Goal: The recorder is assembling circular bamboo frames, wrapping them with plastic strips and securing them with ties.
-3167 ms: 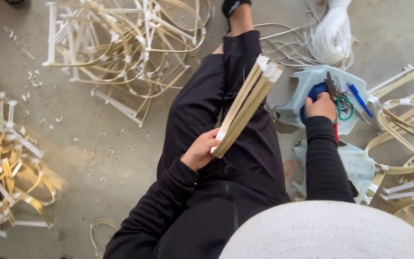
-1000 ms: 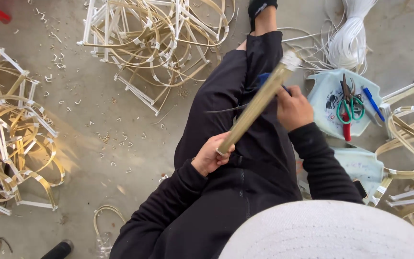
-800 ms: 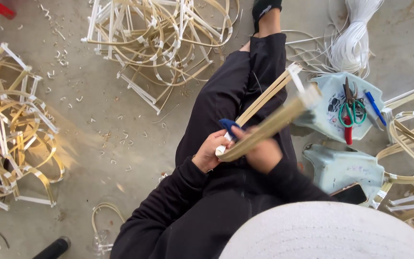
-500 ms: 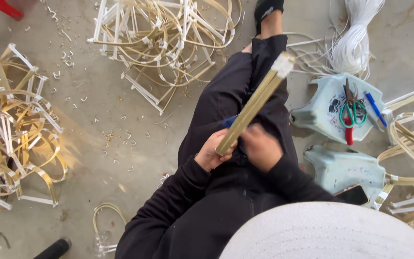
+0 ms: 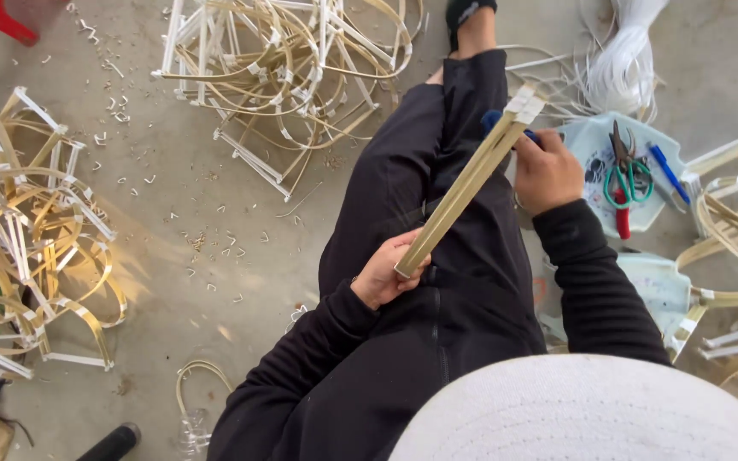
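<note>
Head: L hand [image 5: 383,275] grips flat bamboo strips [image 5: 469,181].

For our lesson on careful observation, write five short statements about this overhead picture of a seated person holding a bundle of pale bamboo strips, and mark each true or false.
1. The left hand grips the lower end of the bundle of pale bamboo strips. True.
2. The right hand is empty. False: it holds a blue-handled tool.
3. The green-handled scissors lie on a pale blue plastic stool. True.
4. The person wears white sleeves. False: the sleeves are black.
5. The bent bamboo frames hang on a wall. False: they lie on the concrete floor.
</note>
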